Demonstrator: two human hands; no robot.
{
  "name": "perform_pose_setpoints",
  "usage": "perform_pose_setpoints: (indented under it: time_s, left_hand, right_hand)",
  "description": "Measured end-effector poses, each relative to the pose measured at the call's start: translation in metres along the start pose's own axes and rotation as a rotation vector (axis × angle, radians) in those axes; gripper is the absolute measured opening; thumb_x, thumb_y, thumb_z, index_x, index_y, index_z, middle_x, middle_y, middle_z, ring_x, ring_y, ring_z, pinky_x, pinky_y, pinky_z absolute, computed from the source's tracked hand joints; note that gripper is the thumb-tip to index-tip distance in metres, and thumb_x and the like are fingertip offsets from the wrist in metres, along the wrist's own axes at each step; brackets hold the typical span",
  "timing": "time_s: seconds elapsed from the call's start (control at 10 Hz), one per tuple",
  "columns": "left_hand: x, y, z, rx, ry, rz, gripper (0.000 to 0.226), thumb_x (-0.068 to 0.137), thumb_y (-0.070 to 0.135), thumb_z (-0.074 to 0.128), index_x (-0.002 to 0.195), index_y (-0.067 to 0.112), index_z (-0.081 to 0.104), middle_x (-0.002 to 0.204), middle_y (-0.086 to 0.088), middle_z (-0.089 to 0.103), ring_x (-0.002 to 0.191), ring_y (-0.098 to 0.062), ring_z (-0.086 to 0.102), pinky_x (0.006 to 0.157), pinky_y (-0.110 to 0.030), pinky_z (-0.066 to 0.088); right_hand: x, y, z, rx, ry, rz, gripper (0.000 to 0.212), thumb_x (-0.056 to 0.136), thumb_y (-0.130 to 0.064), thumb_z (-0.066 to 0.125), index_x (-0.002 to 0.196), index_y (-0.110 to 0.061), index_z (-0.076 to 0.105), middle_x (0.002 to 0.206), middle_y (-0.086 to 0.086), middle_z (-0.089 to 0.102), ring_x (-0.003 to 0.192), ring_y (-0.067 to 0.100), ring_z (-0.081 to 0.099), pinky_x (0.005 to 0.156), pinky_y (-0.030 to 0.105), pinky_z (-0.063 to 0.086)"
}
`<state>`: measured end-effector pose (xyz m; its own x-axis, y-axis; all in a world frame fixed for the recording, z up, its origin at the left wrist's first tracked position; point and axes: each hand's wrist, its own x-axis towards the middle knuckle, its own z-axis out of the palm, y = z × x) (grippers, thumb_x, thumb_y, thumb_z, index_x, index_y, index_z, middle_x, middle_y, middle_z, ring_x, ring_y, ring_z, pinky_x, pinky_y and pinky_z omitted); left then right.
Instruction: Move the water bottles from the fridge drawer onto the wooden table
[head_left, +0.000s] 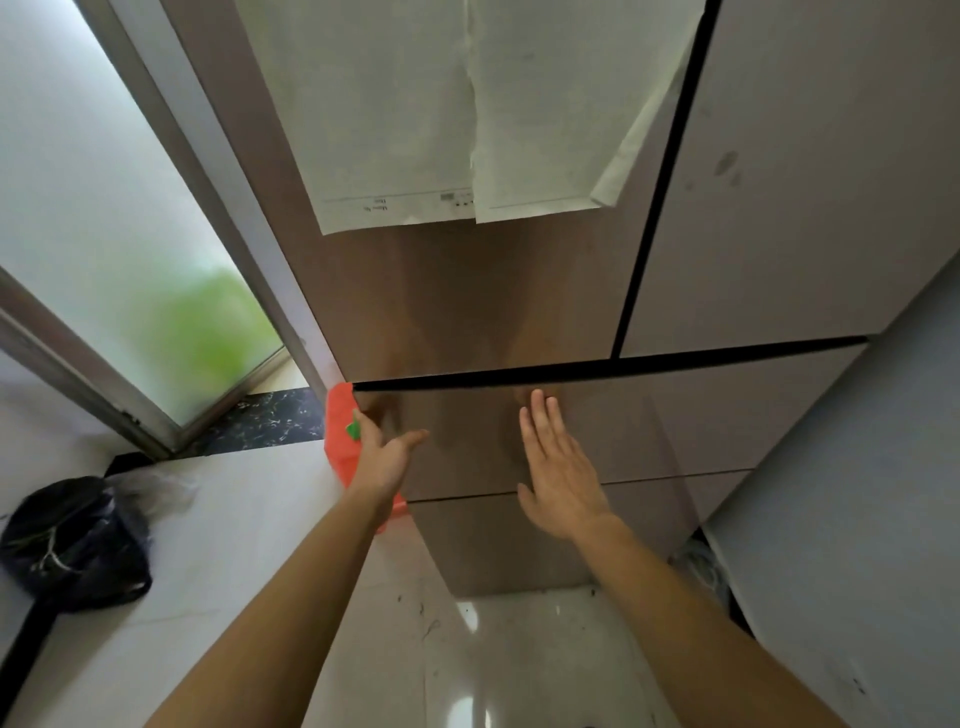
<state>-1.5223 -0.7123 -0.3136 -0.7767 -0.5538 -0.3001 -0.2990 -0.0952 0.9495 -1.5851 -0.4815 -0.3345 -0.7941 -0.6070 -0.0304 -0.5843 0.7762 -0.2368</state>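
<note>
Domestic kitchen, probably: a multi-door fridge (519, 312) with papers (441, 114) stuck on it, tiled floor (249, 545), frosted sliding door (104, 234), tied rubbish bag (72, 540).

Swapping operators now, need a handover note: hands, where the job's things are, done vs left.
Left hand: open, empty, fingers at the left edge of the upper fridge drawer, by an orange bag.
Right hand: open, empty, palm flat toward the same drawer front.
Drawer looks shut; lower drawer shut as well. No water bottles or wooden table in view.
Done: nothing visible.
Left: pull the drawer open, take the bottles out, carry them to the table.
</note>
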Motion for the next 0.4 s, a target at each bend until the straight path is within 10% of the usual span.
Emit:
perform_pose_setpoints:
  time_s: [0.2,0.4]
  left_hand:
    - [-0.019,0.012,-0.005,0.212,0.055,0.199,0.088,0.084,0.022,0.070,0.154,0.023,0.016,0.151,-0.003,0.041,0.136,-0.024,0.045,0.112,-0.042,0.039]
    - [-0.072,0.040,0.009,0.925,0.254,0.787,0.098,0.089,0.036,0.065,0.158,0.018,-0.003,0.162,-0.002,-0.025,0.150,-0.021,-0.015,0.120,-0.039,0.013]
  right_hand:
    - [-0.005,-0.008,-0.014,0.050,-0.027,0.023,0.096,0.097,-0.033,0.055,0.156,-0.013,-0.018,0.154,0.000,-0.045,0.146,0.021,-0.033,0.125,0.045,0.014]
    - [-0.018,-0.037,-0.077,0.374,0.265,0.010,0.080,0.101,-0.036,0.051,0.160,-0.016,0.001,0.164,-0.007,-0.022,0.152,0.011,-0.014,0.125,0.040,0.017]
